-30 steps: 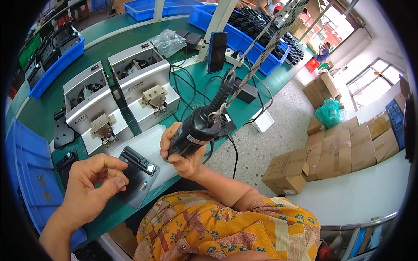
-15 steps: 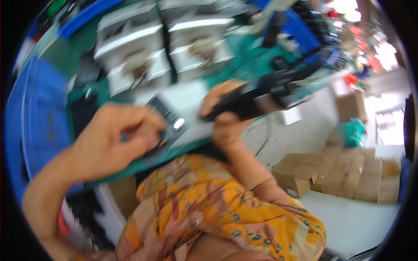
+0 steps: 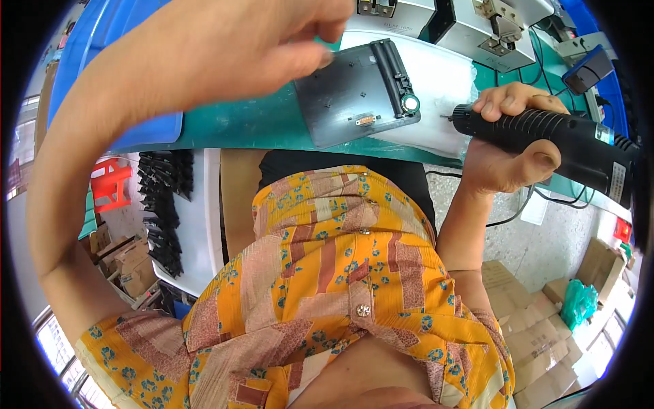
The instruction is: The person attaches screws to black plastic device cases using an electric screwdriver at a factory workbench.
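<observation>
A green counter (image 3: 231, 126) runs across the far side. On it lies a white sheet (image 3: 436, 82) at the right, with a dark flat plate (image 3: 347, 95) resting partly on the sheet. A blue tray (image 3: 146, 129) sits at the left, and grey metal fixtures (image 3: 477, 27) stand along the far edge.

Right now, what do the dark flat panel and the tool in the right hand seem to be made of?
The dark flat panel looks like matte grey moulded plastic, with small holes and a ribbed black strip. The tool in the right hand seems to be black plastic, perhaps rubbery: its grip is ridged and dull.
</observation>
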Action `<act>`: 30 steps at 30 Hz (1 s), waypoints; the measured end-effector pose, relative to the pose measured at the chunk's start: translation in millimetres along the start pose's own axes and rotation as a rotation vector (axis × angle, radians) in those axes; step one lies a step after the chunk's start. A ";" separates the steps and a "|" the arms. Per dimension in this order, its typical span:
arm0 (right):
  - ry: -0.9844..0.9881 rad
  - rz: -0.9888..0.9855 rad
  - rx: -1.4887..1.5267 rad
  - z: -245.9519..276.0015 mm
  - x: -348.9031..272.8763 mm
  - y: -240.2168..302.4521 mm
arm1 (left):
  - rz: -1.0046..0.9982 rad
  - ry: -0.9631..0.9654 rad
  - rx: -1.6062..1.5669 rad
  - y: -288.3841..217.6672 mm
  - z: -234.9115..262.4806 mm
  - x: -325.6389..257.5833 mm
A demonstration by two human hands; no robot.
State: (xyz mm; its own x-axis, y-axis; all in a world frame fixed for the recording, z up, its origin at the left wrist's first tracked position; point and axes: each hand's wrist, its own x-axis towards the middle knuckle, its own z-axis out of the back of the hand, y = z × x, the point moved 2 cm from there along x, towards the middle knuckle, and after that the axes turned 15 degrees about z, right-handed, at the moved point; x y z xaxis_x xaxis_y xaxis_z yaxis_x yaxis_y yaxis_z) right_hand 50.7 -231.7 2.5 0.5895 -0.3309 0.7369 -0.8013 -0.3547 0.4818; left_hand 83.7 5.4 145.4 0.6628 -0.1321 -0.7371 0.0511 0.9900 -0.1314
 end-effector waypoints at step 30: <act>0.007 0.006 -0.137 6.0 -25.4 -0.7 | -0.235 -0.861 -0.147 -3.4 -120.7 30.4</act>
State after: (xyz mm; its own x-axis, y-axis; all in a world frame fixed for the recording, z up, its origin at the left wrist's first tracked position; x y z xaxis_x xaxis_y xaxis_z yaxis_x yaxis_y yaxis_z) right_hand 36.9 -228.3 -19.4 0.5844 -0.3260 0.7431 -0.8115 -0.2298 0.5374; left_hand 13.5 -7.9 43.4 0.9800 -0.1890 0.0625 0.1990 0.9180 -0.3432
